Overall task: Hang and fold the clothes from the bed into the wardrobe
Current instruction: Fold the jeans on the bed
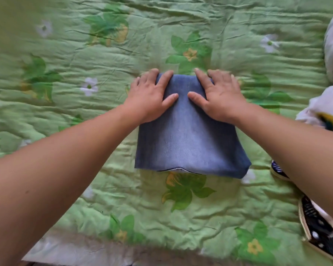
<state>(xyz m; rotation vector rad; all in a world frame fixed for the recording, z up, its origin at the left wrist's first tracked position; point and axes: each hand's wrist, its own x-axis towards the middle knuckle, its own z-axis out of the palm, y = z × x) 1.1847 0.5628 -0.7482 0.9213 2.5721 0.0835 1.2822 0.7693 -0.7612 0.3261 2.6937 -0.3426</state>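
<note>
folded jeans (188, 137) on bedspread (104, 189); left hand (150, 96), right hand (219, 96) flat on far end.

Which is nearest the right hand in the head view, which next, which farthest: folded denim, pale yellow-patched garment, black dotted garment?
1. Folded denim, under the right hand.
2. Pale yellow-patched garment, right edge.
3. Black dotted garment, lower right.

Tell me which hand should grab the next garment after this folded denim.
Right, probably. The right hand lies nearer the pale garment and the black dotted garment, both off to that side. The left hand presses the folded denim with only quilt beyond it.
</note>
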